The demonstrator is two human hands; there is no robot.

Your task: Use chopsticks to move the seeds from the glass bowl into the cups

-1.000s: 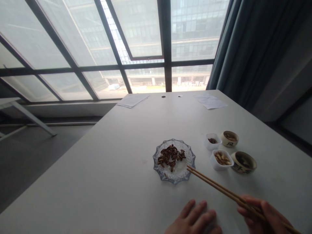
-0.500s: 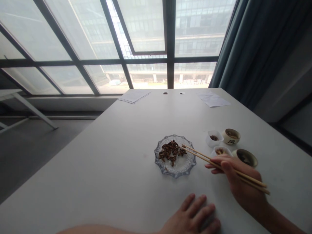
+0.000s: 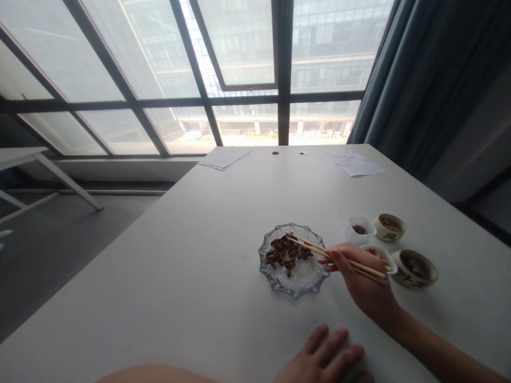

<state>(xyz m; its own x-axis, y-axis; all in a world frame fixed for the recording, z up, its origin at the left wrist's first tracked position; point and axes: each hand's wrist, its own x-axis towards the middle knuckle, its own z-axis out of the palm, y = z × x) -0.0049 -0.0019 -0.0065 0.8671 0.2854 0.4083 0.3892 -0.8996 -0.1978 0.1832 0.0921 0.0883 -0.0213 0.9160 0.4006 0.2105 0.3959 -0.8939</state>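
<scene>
A pair of wooden chopsticks (image 3: 319, 249) is gripped in my right hand (image 3: 361, 274), their tips among small brown seed-like pieces (image 3: 284, 254). Those pieces lie heaped in a scalloped clear glass dish (image 3: 295, 292). Whether the tips pinch a piece I cannot tell. My left hand (image 3: 325, 356) lies on the table in front of the dish, fingers spread, holding nothing. Partly behind my right hand is a white plastic tub (image 3: 391, 263) with light pieces in it.
Another white tub (image 3: 353, 234) holds dark bits. Two cream cups with dark markings stand to the right, a farther cup (image 3: 389, 234) and a nearer cup (image 3: 417, 279). Papers (image 3: 225, 158) and a sheet (image 3: 355, 162) lie at the white table's (image 3: 179, 276) far end.
My right hand has moved left with the chopsticks, their tips now farther left over the pile. The nearer cup shows more fully. The whole view has shifted slightly.
</scene>
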